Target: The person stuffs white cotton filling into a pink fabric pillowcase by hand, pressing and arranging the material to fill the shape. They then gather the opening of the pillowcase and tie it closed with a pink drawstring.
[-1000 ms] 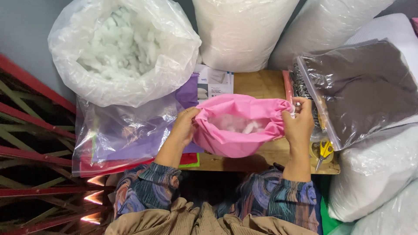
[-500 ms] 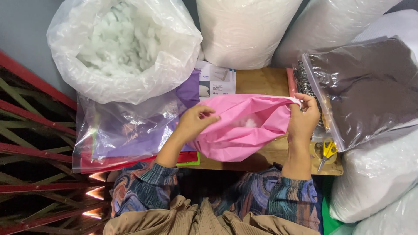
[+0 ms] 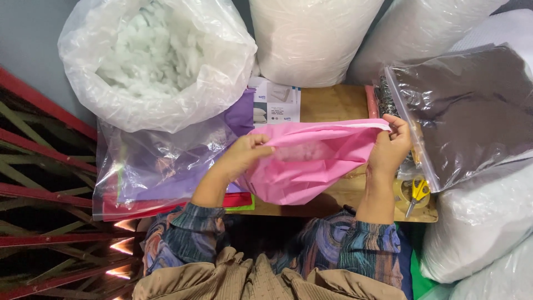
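A pink fabric cover with white stuffing showing through it lies over the wooden table. My left hand pinches its left upper edge. My right hand grips the right corner, where a white zipper line runs along the top edge. The cover is stretched flat between both hands. A big clear bag of white fibre filling stands open at the upper left.
Clear bags of purple and red fabric lie at the left. A zip bag of dark fabric sits at the right, with yellow-handled scissors and a tape roll below it. White stuffed bags surround the table. Red metal bars stand at the left.
The cover's round open mouth has been pulled flat and stretched sideways. My left hand moved from the rim's side onto the upper left edge.
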